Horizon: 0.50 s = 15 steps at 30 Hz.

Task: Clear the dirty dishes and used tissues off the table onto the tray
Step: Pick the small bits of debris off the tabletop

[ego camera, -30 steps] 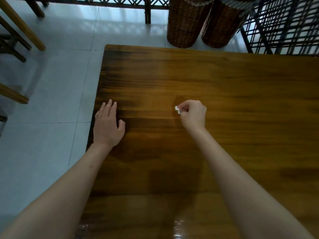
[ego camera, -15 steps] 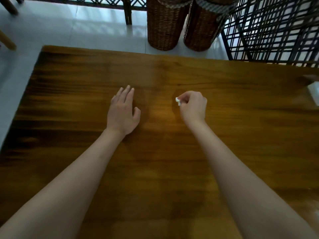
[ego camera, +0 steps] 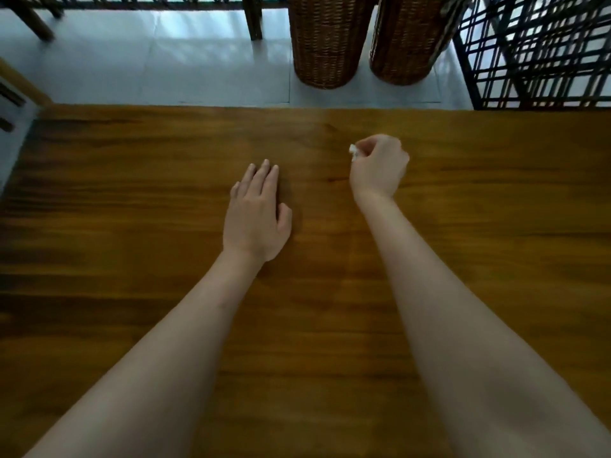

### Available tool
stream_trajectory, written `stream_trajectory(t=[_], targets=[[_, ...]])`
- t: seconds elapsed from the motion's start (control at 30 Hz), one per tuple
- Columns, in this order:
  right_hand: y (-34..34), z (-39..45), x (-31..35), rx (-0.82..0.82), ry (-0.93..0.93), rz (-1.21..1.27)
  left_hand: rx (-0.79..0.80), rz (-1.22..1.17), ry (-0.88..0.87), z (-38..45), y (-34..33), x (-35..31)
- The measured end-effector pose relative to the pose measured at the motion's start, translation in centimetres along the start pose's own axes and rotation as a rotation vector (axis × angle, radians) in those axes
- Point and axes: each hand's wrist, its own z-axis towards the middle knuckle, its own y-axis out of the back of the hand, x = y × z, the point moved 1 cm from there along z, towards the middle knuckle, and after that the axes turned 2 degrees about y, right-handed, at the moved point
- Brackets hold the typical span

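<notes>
My right hand (ego camera: 378, 166) is curled over the wooden table (ego camera: 132, 193) and pinches a small white scrap of tissue (ego camera: 353, 151) at its fingertips. My left hand (ego camera: 256, 214) lies flat on the table, fingers straight and together, to the left of the right hand and a little nearer to me. It holds nothing. No tray and no dishes show in the head view.
Beyond the table's far edge lies a pale tiled floor with two wicker baskets (ego camera: 325, 41) standing on it. A dark metal lattice rack (ego camera: 542, 51) stands at the far right. Wooden chair parts (ego camera: 20, 84) show at the far left.
The view has swung back left, so the white object at the table's right edge is out of frame. My right hand still pinches the tissue scrap and has moved away from my left hand.
</notes>
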Motion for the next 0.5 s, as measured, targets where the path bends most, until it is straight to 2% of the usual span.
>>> stream_trajectory(t=[0.1, 0.17, 0.23, 0.37, 0.43, 0.5], targets=[[-1.3, -3.0, 0.7, 0.174, 0.272, -0.032, 0.001, -0.009, 0.002, 0.0, 0.3, 0.0], [-1.0, -4.7, 0.3, 0.213, 0.394, -0.066, 0.007, -0.014, 0.009, -0.1, 0.4, 0.0], [-0.3, -4.4, -0.7, 0.175, 0.371, -0.088, 0.012, -0.02, 0.009, -0.2, 0.4, -0.2], [-0.2, -0.3, -0.5, 0.104, 0.138, -0.054, 0.006, -0.024, 0.006, -0.1, 0.3, -0.1], [-1.0, -0.2, 0.4, 0.112, 0.154, -0.066, -0.003, -0.018, 0.004, 0.0, 0.3, 0.1], [-1.4, -2.2, 1.1, 0.162, 0.26, -0.078, 0.002, -0.018, 0.005, 0.0, 0.3, 0.1]])
